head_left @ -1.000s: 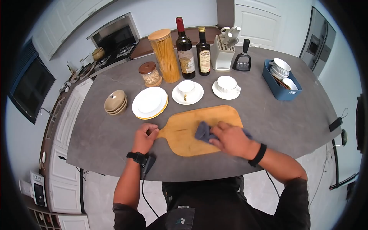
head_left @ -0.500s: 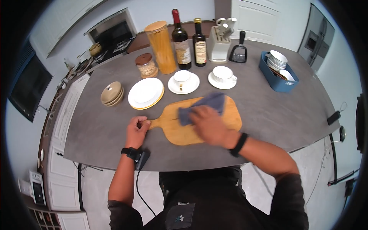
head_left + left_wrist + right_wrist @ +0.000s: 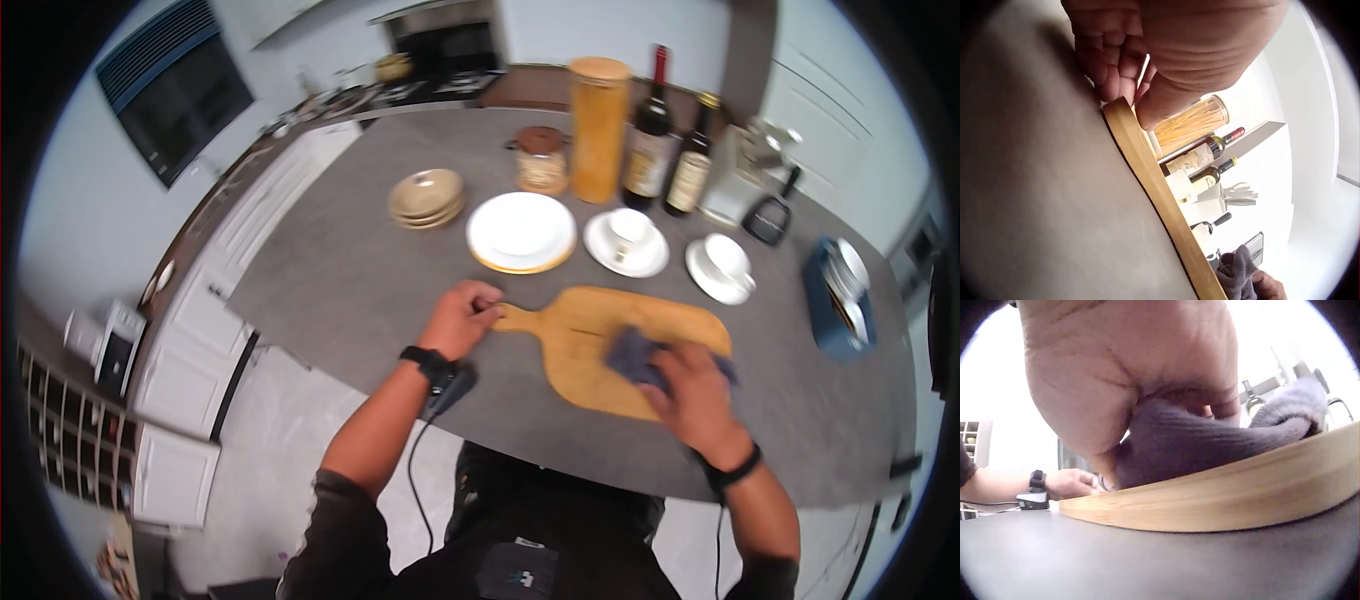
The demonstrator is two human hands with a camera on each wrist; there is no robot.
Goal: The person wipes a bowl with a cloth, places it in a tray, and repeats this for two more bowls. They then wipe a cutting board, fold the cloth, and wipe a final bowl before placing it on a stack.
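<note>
A wooden cutting board (image 3: 575, 365) lies flat on the grey table, its handle pointing left. My left hand (image 3: 463, 320) pinches the end of that handle; in the left wrist view the thumb (image 3: 1163, 103) is on top of the wood and the fingers curl at its tip. My right hand (image 3: 700, 400) holds a bunched grey-purple cloth (image 3: 630, 355) against the right half of the board. From the right wrist, the cloth (image 3: 1191, 444) is seen bunched under the palm, lying along the board's surface, with some fingers hidden behind it.
Beyond the board stand white plates (image 3: 520, 228), two cups on saucers (image 3: 642, 258) and stacked tan bowls (image 3: 427, 195). Farther back are a pasta jar (image 3: 598, 135), two bottles (image 3: 650, 150) and a knife block (image 3: 732, 180). A blue basket of dishes (image 3: 838, 310) is at right.
The cloth under my right hand swept to the board's far middle, then back toward its right near side. My left hand stays on the handle. The head view has turned left.
</note>
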